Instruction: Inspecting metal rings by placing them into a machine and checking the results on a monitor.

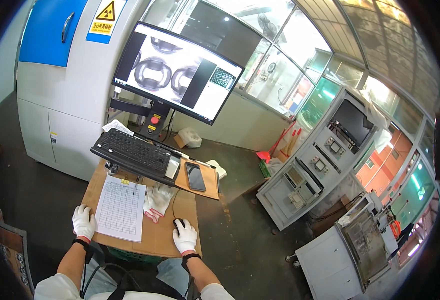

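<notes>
My right hand (185, 237), in a white glove, lies over a black computer mouse (178, 223) on the cardboard tabletop (190, 209). My left hand (84, 223), also gloved, rests on the tabletop's left edge with its fingers stretched out, holding nothing. Beside it lies a clipped printed form sheet (119, 209) with a table grid. Between the sheet and the mouse is a crumpled pair of white gloves (157, 201) with red cuffs. Above them, a black keyboard (134, 149) sits on a tilted tray, with a dark phone (195, 176) at its right. A monitor (177, 70) shows grey X-ray-like pictures of ring-shaped parts.
A large white cabinet (72, 125) with a blue door (54, 30) and warning sign stands left. A red button (154, 120) sits under the monitor. Right are a grey control cabinet (300, 175) and a white machine bench (330, 260). A crate of metal parts (14, 250) is lower left.
</notes>
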